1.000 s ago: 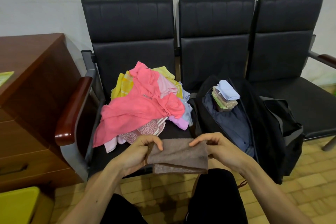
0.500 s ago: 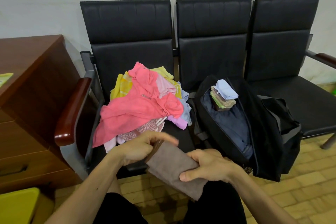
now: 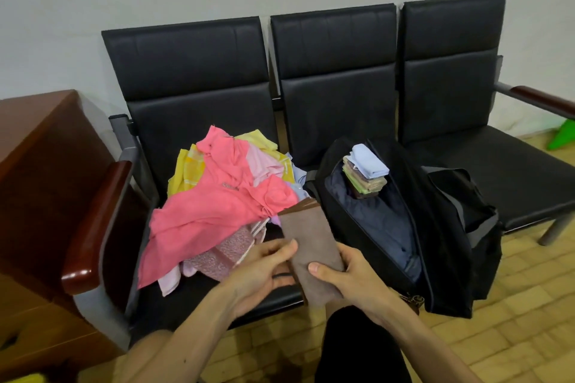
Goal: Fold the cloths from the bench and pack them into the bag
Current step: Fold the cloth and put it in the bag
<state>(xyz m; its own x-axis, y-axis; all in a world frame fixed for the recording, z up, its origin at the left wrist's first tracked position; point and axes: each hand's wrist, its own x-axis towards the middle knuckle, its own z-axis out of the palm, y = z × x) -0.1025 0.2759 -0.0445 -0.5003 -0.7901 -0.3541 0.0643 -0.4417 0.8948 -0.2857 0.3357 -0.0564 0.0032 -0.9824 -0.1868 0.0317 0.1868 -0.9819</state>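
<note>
A folded brown cloth (image 3: 311, 239) stands lengthwise between my hands, above the bench's front edge. My left hand (image 3: 264, 270) holds its left side with the thumb on top. My right hand (image 3: 345, 277) grips its lower right side, thumb pressed on the front. A heap of loose cloths (image 3: 224, 205), mostly pink and yellow, covers the left seat. An open black bag (image 3: 404, 227) lies on the middle seat, and a stack of folded cloths (image 3: 365, 176) with a light blue one on top sits inside it.
The black three-seat bench (image 3: 339, 71) stands against a pale wall, with a wooden armrest (image 3: 96, 227) at its left end. A brown wooden cabinet (image 3: 40, 165) stands to the left. The right seat (image 3: 504, 171) is bare. Tiled floor lies below.
The brown cloth went from a wide fold held flat to a narrow fold turned lengthwise, and it rose toward the bench. The camera view shifted left and down.
</note>
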